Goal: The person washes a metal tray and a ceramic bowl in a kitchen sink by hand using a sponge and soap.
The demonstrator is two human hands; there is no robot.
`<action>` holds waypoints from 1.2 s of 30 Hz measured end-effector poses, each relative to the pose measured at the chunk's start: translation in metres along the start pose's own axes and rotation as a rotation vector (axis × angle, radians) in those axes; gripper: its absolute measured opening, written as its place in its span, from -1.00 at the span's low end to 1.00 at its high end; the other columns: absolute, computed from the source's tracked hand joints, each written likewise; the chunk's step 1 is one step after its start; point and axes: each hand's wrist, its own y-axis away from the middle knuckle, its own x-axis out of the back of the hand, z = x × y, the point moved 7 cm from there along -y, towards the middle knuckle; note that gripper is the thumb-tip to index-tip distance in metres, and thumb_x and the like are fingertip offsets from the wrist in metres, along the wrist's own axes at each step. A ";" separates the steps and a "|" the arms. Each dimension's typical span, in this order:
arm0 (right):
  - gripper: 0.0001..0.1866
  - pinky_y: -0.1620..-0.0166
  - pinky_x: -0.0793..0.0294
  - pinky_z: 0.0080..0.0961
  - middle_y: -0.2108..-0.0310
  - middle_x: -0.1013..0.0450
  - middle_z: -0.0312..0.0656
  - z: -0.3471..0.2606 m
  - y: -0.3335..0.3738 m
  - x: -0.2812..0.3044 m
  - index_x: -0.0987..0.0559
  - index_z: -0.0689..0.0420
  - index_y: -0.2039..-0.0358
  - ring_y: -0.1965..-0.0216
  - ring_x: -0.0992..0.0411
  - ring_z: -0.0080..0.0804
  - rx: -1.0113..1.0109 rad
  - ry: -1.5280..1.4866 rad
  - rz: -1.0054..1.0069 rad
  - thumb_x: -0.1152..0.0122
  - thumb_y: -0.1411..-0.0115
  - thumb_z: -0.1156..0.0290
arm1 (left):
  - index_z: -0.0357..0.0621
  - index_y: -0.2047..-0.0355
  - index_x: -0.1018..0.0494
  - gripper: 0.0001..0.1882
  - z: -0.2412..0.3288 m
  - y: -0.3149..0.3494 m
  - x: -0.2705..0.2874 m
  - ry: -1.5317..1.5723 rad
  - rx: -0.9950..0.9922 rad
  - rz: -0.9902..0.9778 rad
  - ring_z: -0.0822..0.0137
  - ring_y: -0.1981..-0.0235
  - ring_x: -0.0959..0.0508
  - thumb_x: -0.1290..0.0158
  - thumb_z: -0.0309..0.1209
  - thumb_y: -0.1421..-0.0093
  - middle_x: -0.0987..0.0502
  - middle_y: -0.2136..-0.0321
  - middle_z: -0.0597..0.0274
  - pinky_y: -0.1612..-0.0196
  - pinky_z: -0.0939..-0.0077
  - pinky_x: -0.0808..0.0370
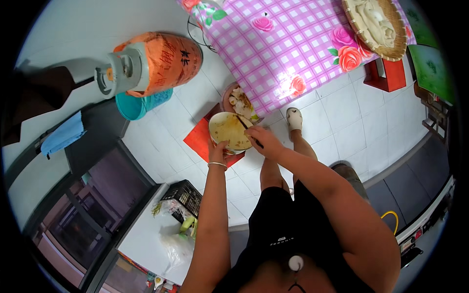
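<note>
A wide bowl (pixel 228 131), pale inside with yellowish-brown residue and bits of food, is tilted in front of me. My left hand (pixel 218 152) grips its near left rim, the thumb over the edge. In my right hand (pixel 265 140) are dark chopsticks (pixel 242 121), their tips reaching into the bowl at its far right side; whether there is one stick or two is hard to tell. Just beyond the bowl, a pinkish bin (pixel 227 97) holds pale, crumpled scraps (pixel 240 103). The bowl hides part of the bin.
A red stool (pixel 198 140) stands beneath the bowl. At the upper right is a table with a checked pink cloth (pixel 273 53) and a wicker tray of dough (pixel 373 24). An orange-wrapped gas cylinder (pixel 166 63) and teal bucket (pixel 132 105) are left; a black crate (pixel 183 195) sits lower left.
</note>
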 end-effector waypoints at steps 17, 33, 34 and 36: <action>-0.69 0.17 -0.45 -0.34 0.11 -0.36 -0.04 -0.234 0.206 0.031 -0.42 0.18 0.12 0.18 -0.40 -0.10 0.133 0.181 0.302 -0.07 -0.07 0.50 | -0.18 -0.15 -0.13 -0.22 0.018 0.128 0.030 0.042 -0.214 -0.941 0.09 -0.12 -0.30 -0.07 -0.56 0.19 -0.29 -0.09 0.10 -0.16 0.22 -0.26; -0.41 -0.25 0.09 -0.03 -0.11 -0.19 0.01 -0.309 0.648 -0.093 -0.35 0.13 -0.01 -0.15 -0.14 -0.08 -0.392 0.804 1.078 -0.21 0.10 0.34 | -0.33 -0.14 -0.12 -0.24 -0.361 0.425 -0.080 -0.824 0.333 -1.606 -0.01 -0.11 -0.28 0.02 -0.54 0.18 -0.28 -0.08 -0.05 -0.21 0.09 -0.15; -0.39 -0.27 0.17 0.00 -0.19 -0.10 0.02 -0.315 0.678 -0.107 -0.30 0.10 -0.09 -0.23 -0.03 -0.06 -0.448 0.665 1.094 -0.15 0.06 0.39 | -0.33 -0.13 -0.12 -0.24 -0.388 0.440 -0.078 -0.920 0.363 -1.610 -0.01 -0.11 -0.29 0.02 -0.53 0.19 -0.29 -0.08 -0.05 -0.21 0.08 -0.16; -0.42 -0.27 0.16 0.01 -0.20 -0.09 0.02 -0.323 0.757 -0.149 -0.30 0.11 -0.09 -0.25 0.00 -0.05 -0.572 0.740 1.238 -0.10 0.03 0.43 | -0.30 -0.13 -0.15 -0.24 -0.467 0.470 -0.060 -1.038 0.384 -1.667 0.00 -0.10 -0.30 0.00 -0.50 0.20 -0.29 -0.08 -0.04 -0.20 0.07 -0.17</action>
